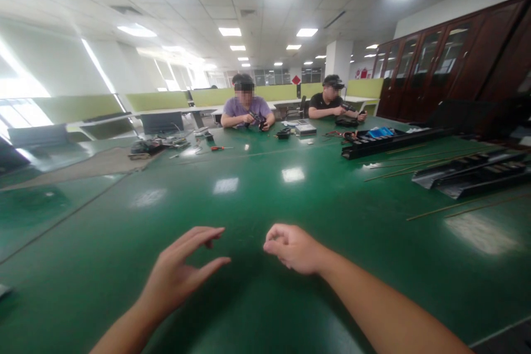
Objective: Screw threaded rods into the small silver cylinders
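Note:
My left hand point(182, 263) hovers over the near part of the green table point(253, 199). Its fingers stretch forward, the thumb stands well apart, and nothing lies between them. Across a gap to the right is my right hand point(294, 248), its fingers curled in and the thumb pressed towards the index fingertip. Whether anything small is pinched there cannot be made out. Neither hand touches the other, and no object lies right beside them.
Two people, one in a purple shirt point(265, 108) and one in a black shirt point(318, 105), handle dark devices at the far edge. Black metal channels point(460, 182) and thin rods lie right. A screwdriver point(218, 148) and cluttered parts point(145, 146) lie far left.

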Motion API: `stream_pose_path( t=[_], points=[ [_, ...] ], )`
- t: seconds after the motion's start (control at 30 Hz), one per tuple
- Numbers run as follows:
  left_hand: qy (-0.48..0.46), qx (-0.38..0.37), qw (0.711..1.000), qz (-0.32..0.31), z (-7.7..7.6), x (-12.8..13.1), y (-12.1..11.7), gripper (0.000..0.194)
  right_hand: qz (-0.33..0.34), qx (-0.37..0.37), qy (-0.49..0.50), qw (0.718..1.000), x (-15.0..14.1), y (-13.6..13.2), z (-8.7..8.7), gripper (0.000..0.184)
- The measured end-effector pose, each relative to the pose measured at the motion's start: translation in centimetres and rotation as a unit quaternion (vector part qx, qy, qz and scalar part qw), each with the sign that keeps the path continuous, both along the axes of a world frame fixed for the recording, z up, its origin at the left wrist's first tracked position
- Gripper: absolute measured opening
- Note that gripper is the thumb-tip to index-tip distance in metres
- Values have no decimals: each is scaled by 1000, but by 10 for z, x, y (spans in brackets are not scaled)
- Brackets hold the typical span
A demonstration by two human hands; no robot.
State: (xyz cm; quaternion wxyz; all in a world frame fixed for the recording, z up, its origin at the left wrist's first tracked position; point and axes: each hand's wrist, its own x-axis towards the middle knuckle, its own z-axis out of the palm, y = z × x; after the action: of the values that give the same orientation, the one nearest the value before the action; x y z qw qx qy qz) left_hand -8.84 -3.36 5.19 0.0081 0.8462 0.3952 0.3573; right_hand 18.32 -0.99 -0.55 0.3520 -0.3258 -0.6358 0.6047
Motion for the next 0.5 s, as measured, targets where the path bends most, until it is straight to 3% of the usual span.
stream_pose_path(
  t=[0.1,0.2,0.3,0.5],
  points=[
    [7,-40,995,-94,-2,45,9,54,24,-45,59,997,-1,1,0,40],
    [-39,-69,985,-151,-2,78,9,33,43,-65,115,990,0,0,3,44],
    [-100,-68,983,-141,-2,94,8,15,45,-84,156,983,1,-2,6,45],
    [-128,-110,979,-115,-5,98,6,17,42,-121,214,969,-4,-6,7,44]
  ],
)
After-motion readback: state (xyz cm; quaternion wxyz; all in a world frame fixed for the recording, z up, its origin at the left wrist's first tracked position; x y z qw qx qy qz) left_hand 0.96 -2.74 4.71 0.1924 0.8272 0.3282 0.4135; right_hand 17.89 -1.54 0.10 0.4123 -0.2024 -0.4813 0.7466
